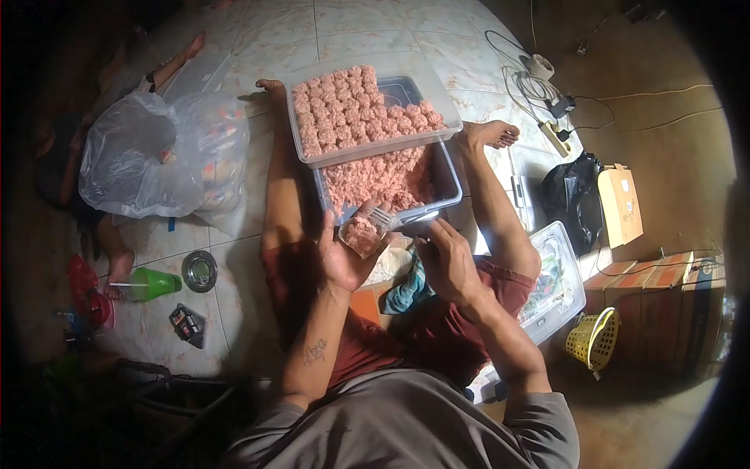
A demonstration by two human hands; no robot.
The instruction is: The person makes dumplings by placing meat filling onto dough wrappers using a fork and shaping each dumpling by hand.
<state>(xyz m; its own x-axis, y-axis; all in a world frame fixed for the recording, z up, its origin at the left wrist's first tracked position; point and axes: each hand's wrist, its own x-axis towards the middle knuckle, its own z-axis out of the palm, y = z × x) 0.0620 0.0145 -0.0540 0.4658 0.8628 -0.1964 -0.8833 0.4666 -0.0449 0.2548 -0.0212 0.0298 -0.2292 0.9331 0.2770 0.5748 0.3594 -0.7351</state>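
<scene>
In my left hand (348, 258), palm up with the fingers curled around it, rests a lump of pink minced mixture (362, 236); a thin pale edge shows around the lump. My right hand (451, 262) grips the handle of a fork (383, 220), whose tines touch or hang just over the lump. Beyond both hands, a blue-grey tub (447, 184) holds loose pink mince (375, 180). Across the tub's far part sits a clear plastic tray (375, 155) filled with rows of pink shaped lumps (336, 109), with a gap at its far right corner.
Left on the tiled floor are a plastic bag (129, 168), a green cup (155, 284) and a metal ashtray-like dish (199, 270). A blue cloth (410, 285) lies between my legs. To the right are a clear bin (558, 273), a yellow basket (592, 340) and a power strip (555, 139). Another person sits left.
</scene>
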